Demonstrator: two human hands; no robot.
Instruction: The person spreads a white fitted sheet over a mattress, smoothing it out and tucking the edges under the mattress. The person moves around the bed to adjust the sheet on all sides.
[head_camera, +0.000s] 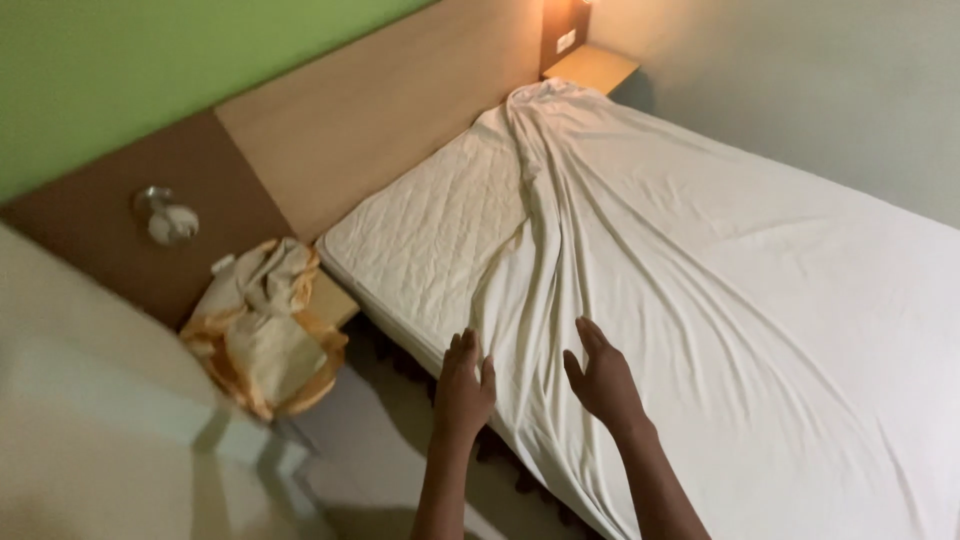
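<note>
The white sheet lies loose and creased under and beyond both hands, covering most of the bed. A bare strip of quilted mattress shows ahead of the left hand. The left hand is open with fingers together, holding nothing, at the sheet's bunched edge by the side of the bed. The right hand, just beside it, is also open and empty, palm down on the cloth.

The step looks like spreading the sheet flat. Pulling it over the bare strip would call for a grip on that bunched edge.

Left of the left hand, a crumpled cloth bundle sits on a small shelf below the wooden headboard. Whether the palms press or only hover is hard to tell, and the bed's right side is cut off
</note>
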